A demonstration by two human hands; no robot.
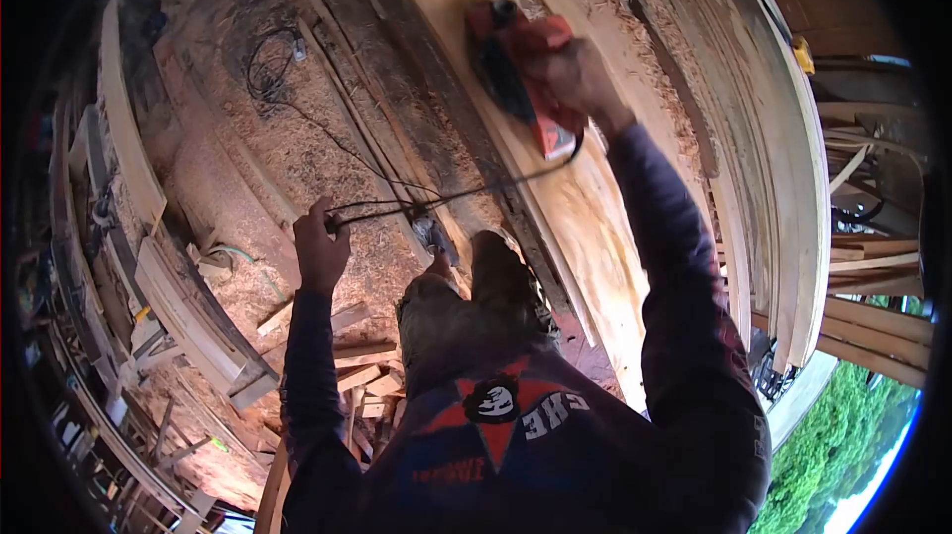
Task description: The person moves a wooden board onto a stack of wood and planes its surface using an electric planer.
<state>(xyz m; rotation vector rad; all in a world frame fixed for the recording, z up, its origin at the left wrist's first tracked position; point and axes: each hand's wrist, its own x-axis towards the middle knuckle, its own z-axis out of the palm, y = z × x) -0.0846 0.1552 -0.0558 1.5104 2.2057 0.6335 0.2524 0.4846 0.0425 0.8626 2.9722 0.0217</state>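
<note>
My right hand (575, 83) is closed round the handle of a red and black power planer (531, 73), which rests on a broad, pale wooden plank (585, 227). From the tool's rear end a black cable (496, 185) runs across to my left hand (323, 244). The fingers of my left hand are closed on the cable, held out over the shavings-covered ground. Part of the planer is hidden under my right hand, and its outline is slightly blurred.
More long boards (754, 137) lie side by side on the right, with shavings between them. Wood shavings (223, 182) cover the ground, where a coiled cable (268, 68) lies. Offcuts (362, 375) are piled near my legs. Curved planks (129, 127) stand at the left.
</note>
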